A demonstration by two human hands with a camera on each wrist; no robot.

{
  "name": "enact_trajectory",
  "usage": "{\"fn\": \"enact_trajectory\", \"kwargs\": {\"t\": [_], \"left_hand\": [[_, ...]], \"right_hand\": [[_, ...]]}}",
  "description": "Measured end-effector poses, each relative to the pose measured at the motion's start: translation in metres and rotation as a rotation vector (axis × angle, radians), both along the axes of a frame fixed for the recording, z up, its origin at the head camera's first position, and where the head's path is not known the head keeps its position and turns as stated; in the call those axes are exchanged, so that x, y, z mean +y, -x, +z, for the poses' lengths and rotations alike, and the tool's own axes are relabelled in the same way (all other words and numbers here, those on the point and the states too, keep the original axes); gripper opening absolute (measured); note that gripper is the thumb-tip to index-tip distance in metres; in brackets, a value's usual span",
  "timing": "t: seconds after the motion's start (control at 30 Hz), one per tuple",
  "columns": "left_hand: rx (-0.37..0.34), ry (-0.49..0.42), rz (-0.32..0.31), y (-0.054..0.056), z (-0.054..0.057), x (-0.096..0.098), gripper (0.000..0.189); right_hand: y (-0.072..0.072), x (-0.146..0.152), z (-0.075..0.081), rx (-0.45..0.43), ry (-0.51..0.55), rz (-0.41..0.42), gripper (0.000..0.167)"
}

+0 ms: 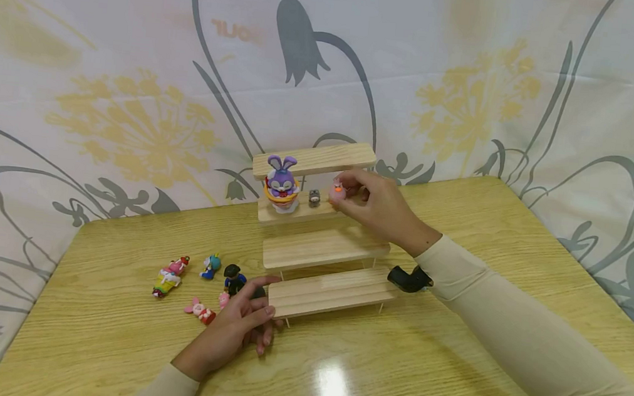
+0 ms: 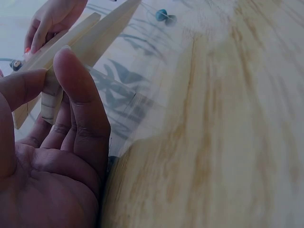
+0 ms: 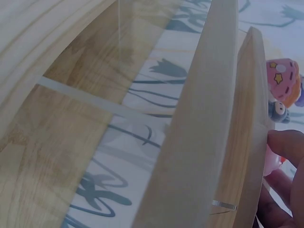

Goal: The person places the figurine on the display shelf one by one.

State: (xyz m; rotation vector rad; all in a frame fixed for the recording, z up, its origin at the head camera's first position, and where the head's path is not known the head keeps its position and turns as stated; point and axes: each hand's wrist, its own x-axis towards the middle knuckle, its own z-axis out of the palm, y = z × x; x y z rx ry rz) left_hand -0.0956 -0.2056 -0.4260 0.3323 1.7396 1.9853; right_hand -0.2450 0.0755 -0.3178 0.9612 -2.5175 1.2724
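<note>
Right hand (image 1: 385,208): a narrow grip, thumb and fingertips pinching a small pink figure (image 1: 337,192) with a bright orange spot
Pink figure's place: at the second board (image 1: 295,215) from the top, toward its right end; whether it bears on the wood I cannot tell
Left hand (image 1: 233,328): a grip closed about the left end of the lowest board (image 1: 334,294), thumb on the near side
Beside the pinched figure: a tiny grey figure (image 1: 314,198), upright, just to its left
Farther left on that board: a purple rabbit figure (image 1: 282,185), ears up
Wooden stand: four stepped boards, the top board (image 1: 314,160) farthest back
Around the left hand: a dark-hatted figure (image 1: 234,279) just beyond, a pink-and-red figure (image 1: 202,312) lying to the left, a little pink piece (image 1: 224,300) partly hidden
Farther left: a blue-and-white figure (image 1: 211,267) and a pink-and-yellow figure (image 1: 168,278)
Desk (image 1: 438,366): yellowish wood grain beneath everything
Far side: pale cloth (image 1: 356,13) with grey and yellow flowers
</note>
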Motion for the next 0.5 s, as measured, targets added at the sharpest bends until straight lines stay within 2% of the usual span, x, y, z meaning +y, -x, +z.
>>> {"fn": "enact_trajectory", "kwargs": {"t": [0.27,0.5], "left_hand": [[0.006,0.009,0.001,0.0,-0.001,0.002,0.057],[0.016,0.039,0.011,-0.001,0.001,0.001,0.058]], "right_hand": [[-0.002,0.008,-0.004,0.051,-0.016,-0.016,0.049],[-0.016,0.021,-0.008,0.067,0.034,-0.061,0.049]]}}
